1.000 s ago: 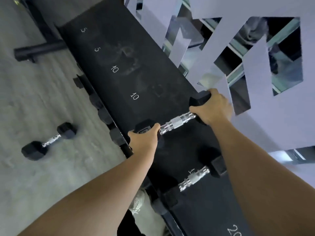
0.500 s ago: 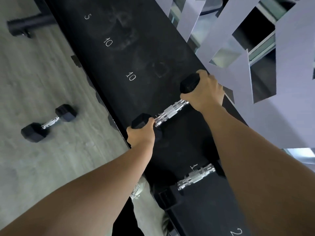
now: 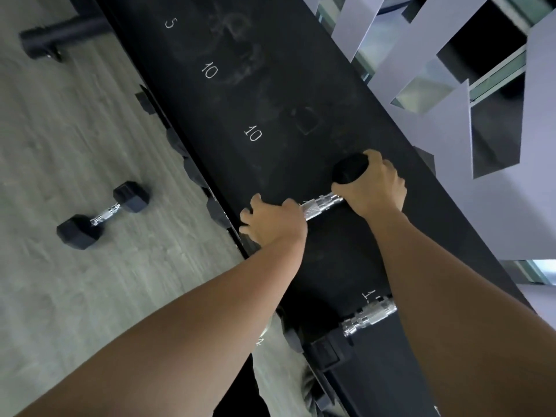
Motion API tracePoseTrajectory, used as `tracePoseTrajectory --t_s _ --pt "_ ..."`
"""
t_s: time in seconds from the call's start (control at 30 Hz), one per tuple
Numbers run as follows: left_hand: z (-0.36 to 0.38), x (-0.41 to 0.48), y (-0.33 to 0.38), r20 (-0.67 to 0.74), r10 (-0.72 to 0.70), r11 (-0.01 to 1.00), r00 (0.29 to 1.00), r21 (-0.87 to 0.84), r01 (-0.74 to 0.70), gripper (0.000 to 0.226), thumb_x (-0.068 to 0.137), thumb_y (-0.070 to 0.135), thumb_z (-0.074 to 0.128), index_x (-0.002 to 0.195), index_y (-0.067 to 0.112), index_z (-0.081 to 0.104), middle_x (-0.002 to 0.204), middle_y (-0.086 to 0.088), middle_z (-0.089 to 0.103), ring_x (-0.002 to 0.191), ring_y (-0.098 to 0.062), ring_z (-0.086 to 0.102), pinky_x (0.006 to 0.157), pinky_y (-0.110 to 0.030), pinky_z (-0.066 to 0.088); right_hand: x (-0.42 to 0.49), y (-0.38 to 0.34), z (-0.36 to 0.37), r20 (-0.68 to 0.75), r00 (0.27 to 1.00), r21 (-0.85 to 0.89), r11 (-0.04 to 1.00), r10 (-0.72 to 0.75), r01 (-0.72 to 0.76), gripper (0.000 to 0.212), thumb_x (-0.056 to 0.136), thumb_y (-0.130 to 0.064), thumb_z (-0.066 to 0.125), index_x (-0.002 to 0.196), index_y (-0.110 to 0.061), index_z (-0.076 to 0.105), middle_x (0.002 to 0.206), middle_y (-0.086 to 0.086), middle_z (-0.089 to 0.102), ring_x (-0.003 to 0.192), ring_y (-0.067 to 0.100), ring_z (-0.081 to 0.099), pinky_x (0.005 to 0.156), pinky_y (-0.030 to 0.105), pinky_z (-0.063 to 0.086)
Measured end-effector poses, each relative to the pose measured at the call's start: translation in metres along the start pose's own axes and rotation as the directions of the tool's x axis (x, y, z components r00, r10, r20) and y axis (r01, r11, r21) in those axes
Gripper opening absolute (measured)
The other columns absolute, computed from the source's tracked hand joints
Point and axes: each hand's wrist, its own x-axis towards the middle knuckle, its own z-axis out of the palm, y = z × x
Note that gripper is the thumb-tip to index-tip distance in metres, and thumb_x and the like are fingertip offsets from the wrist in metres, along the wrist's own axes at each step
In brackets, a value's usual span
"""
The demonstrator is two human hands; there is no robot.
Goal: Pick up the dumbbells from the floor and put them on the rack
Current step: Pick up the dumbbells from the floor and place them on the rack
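Observation:
A black-headed dumbbell with a chrome handle (image 3: 320,207) lies across the black rack shelf (image 3: 270,94), which is marked 5, 10, 10 in white. My left hand (image 3: 275,222) covers its near head at the shelf's front edge. My right hand (image 3: 373,186) grips its far head. A second dumbbell (image 3: 368,316) rests on the shelf closer to me, partly hidden by my right forearm. A smaller dumbbell (image 3: 103,213) lies on the grey floor to the left.
A black tubular rack foot (image 3: 60,36) sticks out over the floor at top left. More dumbbell heads (image 3: 192,173) show on a lower tier under the shelf edge. A pale cut-out wall panel (image 3: 451,130) stands behind the rack.
Both hands have stayed on the dumbbell's heads while it settled lower on the shelf. My left fingers have spread over the near head. The view has shifted slightly.

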Motion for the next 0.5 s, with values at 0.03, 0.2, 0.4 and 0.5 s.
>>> tracePoseTrajectory --t_s 0.03,0.2,0.4,0.5 --pt "0.000 -0.003 0.008 0.009 0.021 0.999 1.000 -0.027 -0.021 0.062 0.087 0.020 0.059 0.145 0.015 0.038 0.147 -0.011 0.032 0.120 -0.035 0.047 0.092 -0.045 0.048 -0.001 -0.003 0.001 0.016 1.000 -0.002 1.000 -0.007 0.007 0.089 0.064 -0.055 0.080 0.138 -0.023 0.041 0.126 0.012 0.057 0.111 0.038 0.056 0.086 0.047 0.047" --pt "-0.011 -0.005 0.036 -0.004 0.117 0.985 0.993 -0.123 -0.117 0.054 0.090 0.021 0.058 0.141 0.014 0.043 0.137 -0.007 0.041 0.073 -0.014 0.048 0.061 -0.025 0.037 0.003 -0.015 -0.015 0.126 0.992 0.010 1.000 0.004 -0.005 0.090 0.073 -0.064 0.073 0.143 -0.020 0.037 0.141 0.013 0.046 0.127 0.038 0.045 0.099 0.053 0.041" --pt "-0.056 0.007 0.049 -0.001 0.112 0.988 0.994 -0.103 -0.111 0.048 0.088 0.032 0.060 0.131 0.014 0.051 0.127 -0.006 0.055 0.093 -0.020 0.058 0.078 -0.036 0.050 -0.001 -0.054 -0.047 0.039 0.999 0.376 0.926 0.007 -0.022 0.046 0.087 -0.049 0.064 0.119 -0.016 0.062 0.122 0.003 0.059 0.106 0.019 0.055 0.082 0.030 0.041" --pt "-0.091 0.017 0.068 -0.013 0.148 0.983 0.989 -0.106 -0.148 0.047 0.087 0.037 0.060 0.128 0.015 0.052 0.126 -0.004 0.056 0.093 -0.021 0.060 0.075 -0.036 0.050 -0.004 -0.097 -0.068 0.010 1.000 0.501 0.865 0.005 -0.009 0.031 0.088 -0.047 0.060 0.073 -0.020 0.061 0.073 -0.009 0.061 0.070 0.006 0.055 0.070 0.028 0.044"
